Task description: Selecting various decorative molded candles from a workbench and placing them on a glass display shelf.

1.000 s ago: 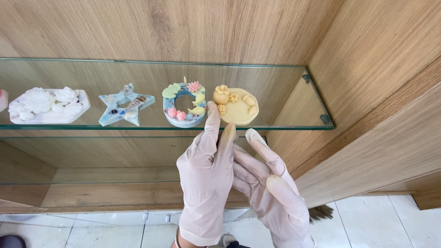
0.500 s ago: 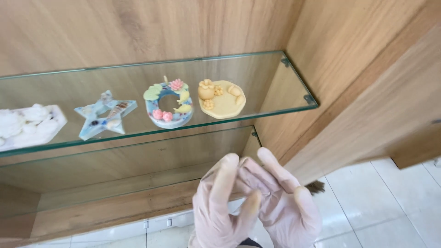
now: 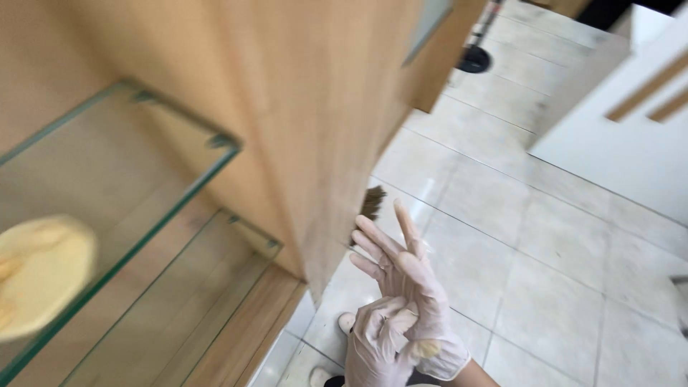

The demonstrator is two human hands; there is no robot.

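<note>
Both my hands wear thin pale gloves and are low in the middle of the view, above the tiled floor. My right hand (image 3: 400, 269) points up with its fingers spread and holds nothing. My left hand (image 3: 376, 338) lies just below it, fingers curled against the right glove near the wrist and pinching it. A blurred yellow round ornament (image 3: 39, 276) lies on the upper glass shelf (image 3: 188, 185) at the far left, well away from both hands.
A second glass shelf (image 3: 215, 287) lies below the first inside the wooden cabinet (image 3: 315, 143). A dark brush tip (image 3: 372, 203) shows behind the cabinet's edge. Pale floor tiles (image 3: 545, 236) fill the right, with a white unit (image 3: 631, 143) and a black round object (image 3: 473, 59) farther off.
The view has swung right and down, so the shelf ornaments slid out to the left. My hands dropped from the shelf, and the left hand now grips the right glove.
</note>
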